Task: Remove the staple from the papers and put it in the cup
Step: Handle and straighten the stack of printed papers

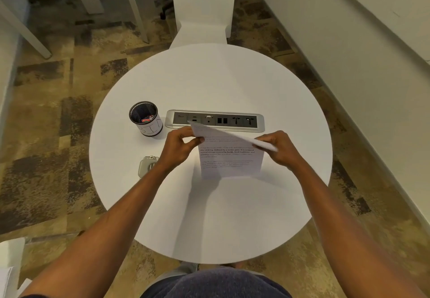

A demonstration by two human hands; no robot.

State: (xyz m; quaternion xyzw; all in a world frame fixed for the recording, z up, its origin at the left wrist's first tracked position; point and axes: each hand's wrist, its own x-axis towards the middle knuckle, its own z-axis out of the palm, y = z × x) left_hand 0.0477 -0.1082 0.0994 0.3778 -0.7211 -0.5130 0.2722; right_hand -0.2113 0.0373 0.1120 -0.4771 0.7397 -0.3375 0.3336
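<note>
The left hand pinches the top left corner of the stapled white printed papers, thumb and fingertips closed together right where a staple would sit. The right hand grips the opposite top edge, its fingers curled around a front sheet that is folded or lifted over, so the stack hangs from both hands above the round white surface with its lower edge close to or resting on it. The staple itself is too small to make out; I judge it lies under the left fingertips, not yet free.

The main risk from here is tearing. Pulling at the corner with bare fingers while the right hand tugs the sheets the other way could rip the paper around the staple rather than open its legs. A bent leg could also prick a fingertip.

A grey metal and plastic staple remover lies on the surface just beside the left forearm, partly hidden by it, unused; working without it makes a tear likelier.

The black mesh cup with a white paper label stands to the left of the silver recessed socket panel, near the left hand. A freed staple is tiny and could slip from the pinch, vanishing onto the patterned brown carpet on the way to the cup.
</note>
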